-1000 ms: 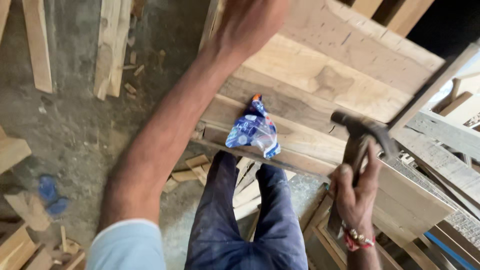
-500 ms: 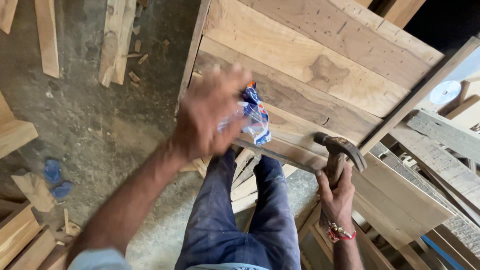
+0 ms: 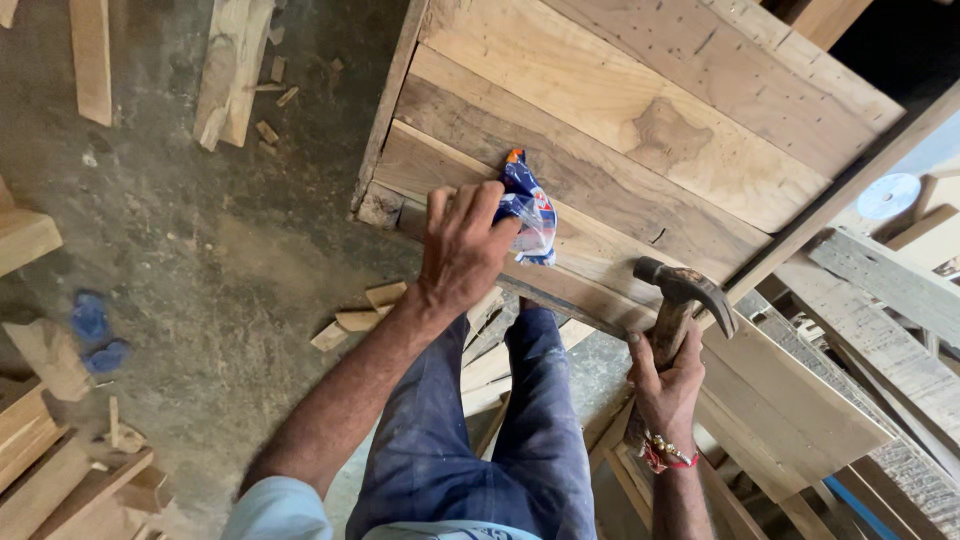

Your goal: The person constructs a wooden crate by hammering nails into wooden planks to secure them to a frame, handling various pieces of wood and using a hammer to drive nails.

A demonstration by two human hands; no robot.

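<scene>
Left hand (image 3: 462,245) on packet (image 3: 528,210), right hand (image 3: 668,378) gripping hammer (image 3: 680,300)

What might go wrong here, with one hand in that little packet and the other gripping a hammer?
The blue and white packet lies on sloping planks; the left hand reaching into it might nudge it off, spilling whatever it holds. The hammer in the right hand hangs close above the person's leg, so a slip might strike it. Wood scraps on the floor are a tripping hazard.
</scene>
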